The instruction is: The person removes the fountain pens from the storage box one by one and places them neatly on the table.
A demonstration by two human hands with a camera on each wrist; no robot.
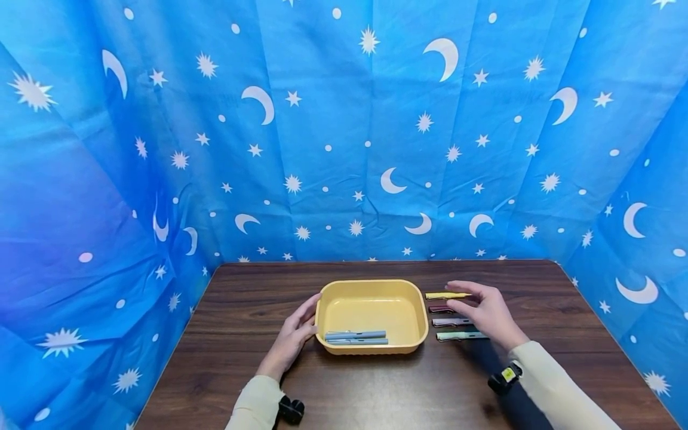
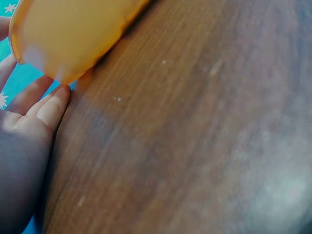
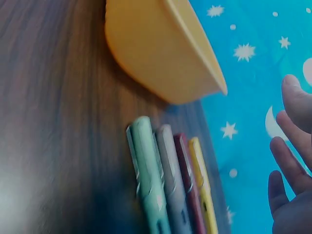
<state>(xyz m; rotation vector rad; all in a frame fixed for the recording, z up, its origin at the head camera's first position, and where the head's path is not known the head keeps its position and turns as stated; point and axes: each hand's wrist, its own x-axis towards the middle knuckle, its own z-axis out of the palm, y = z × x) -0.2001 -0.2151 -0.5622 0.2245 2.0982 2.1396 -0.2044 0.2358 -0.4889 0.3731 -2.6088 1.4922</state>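
Note:
My left hand (image 1: 290,337) rests against the left end of a yellow rectangular tray (image 1: 371,286). In the left wrist view its spread fingers (image 2: 54,107) lie along the tray's outer wall. Two light blue pens (image 1: 357,338) lie side by side inside, near the front wall. My right hand (image 1: 491,313) hovers over a row of pens right of the tray, thumb and fingers apart, holding nothing. From back to front lie a yellow pen (image 1: 438,295), a dark red pen (image 1: 438,309), a grey pen (image 1: 448,322) and a light green pen (image 1: 457,336), clips showing.
Everything stands on a dark wood-grain table (image 1: 371,394). A blue curtain (image 1: 333,119) with white moons and stars hangs behind the table and along both sides. A small black camera (image 1: 505,377) is strapped at the right wrist, another black device (image 1: 291,411) at the left.

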